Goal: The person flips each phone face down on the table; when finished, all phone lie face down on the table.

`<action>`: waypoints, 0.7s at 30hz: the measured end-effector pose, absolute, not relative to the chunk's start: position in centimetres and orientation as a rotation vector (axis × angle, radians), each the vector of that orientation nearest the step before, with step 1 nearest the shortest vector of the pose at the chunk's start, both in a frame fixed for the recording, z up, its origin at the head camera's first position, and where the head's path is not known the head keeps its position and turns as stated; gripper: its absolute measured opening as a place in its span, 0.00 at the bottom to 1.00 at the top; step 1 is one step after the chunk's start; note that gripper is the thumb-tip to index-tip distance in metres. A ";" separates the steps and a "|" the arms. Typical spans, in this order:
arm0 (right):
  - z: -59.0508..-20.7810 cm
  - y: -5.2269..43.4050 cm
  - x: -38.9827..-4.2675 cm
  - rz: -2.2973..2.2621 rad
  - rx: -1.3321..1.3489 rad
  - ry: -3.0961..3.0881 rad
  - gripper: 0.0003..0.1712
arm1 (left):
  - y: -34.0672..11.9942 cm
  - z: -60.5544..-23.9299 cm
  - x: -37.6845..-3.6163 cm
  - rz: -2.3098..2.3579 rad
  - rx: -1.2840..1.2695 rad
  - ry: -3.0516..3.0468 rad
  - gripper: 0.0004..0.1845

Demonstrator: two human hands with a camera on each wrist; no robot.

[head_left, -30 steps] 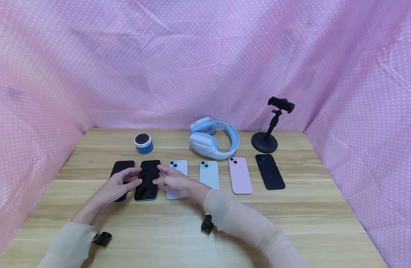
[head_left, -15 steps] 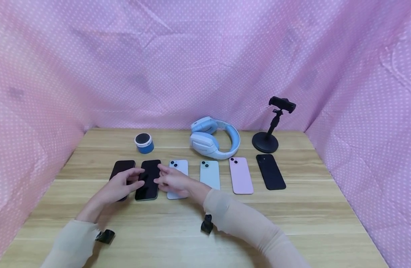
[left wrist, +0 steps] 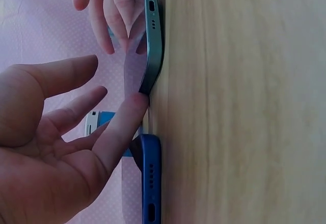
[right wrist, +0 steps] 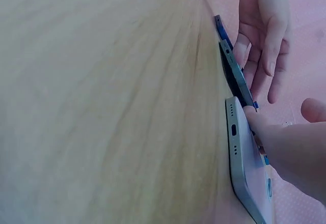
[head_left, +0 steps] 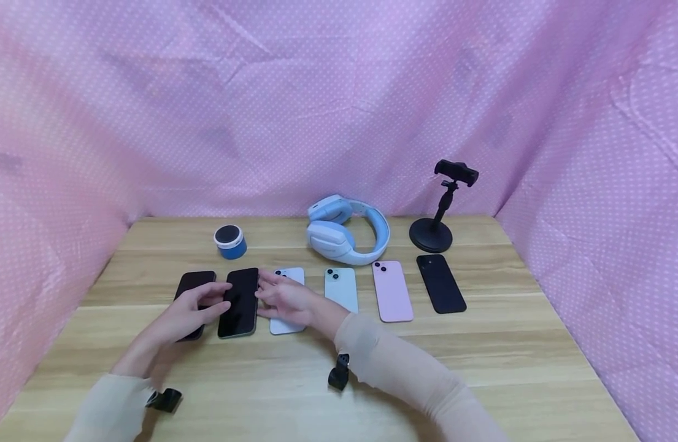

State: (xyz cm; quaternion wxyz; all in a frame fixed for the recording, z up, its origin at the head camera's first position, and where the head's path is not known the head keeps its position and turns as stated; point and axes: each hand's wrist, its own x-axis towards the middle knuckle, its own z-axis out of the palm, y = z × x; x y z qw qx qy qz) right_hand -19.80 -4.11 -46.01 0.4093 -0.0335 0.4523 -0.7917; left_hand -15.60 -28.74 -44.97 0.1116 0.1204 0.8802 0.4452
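Note:
A smartphone (head_left: 242,304) with a dark screen facing up and a greenish edge lies between my hands. My left hand (head_left: 189,313) comes from its left, thumb and fingers extended toward its left edge. In the left wrist view one digit of it touches or nearly touches the greenish phone's corner (left wrist: 153,46). My right hand (head_left: 291,301) has its fingertips at the right edge. A dark phone (head_left: 197,280) with a blue edge (left wrist: 151,183) lies partly hidden under the left hand. Beneath the right hand, a pale phone (head_left: 286,327) is partly covered.
Farther right in the row lie a mint phone (head_left: 342,291), a pink phone (head_left: 393,294) and a black phone (head_left: 441,285). Behind stand a small blue speaker (head_left: 231,244), blue-white headphones (head_left: 333,240) and a black phone stand (head_left: 431,235) on the wooden table (head_left: 283,387).
My right fingertips have shifted from over the screen to the phone's right edge. The left hand keeps nearly the same place beside the phone. The head view has shifted slightly.

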 end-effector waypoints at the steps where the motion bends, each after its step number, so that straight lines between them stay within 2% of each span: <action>1: -46.0 -4.1 -19.7 -2.005 -0.077 1.135 0.43 | -28.8 -45.0 -15.6 1.322 0.351 2.573 0.29; 10: -45.6 -4.4 -19.1 -2.144 0.039 1.119 0.45 | -28.5 -45.2 -15.5 1.461 0.309 2.478 0.30; 21: -45.3 -5.1 -18.8 -2.153 -0.042 1.073 0.40 | -27.6 -45.7 -15.8 1.605 0.286 2.303 0.35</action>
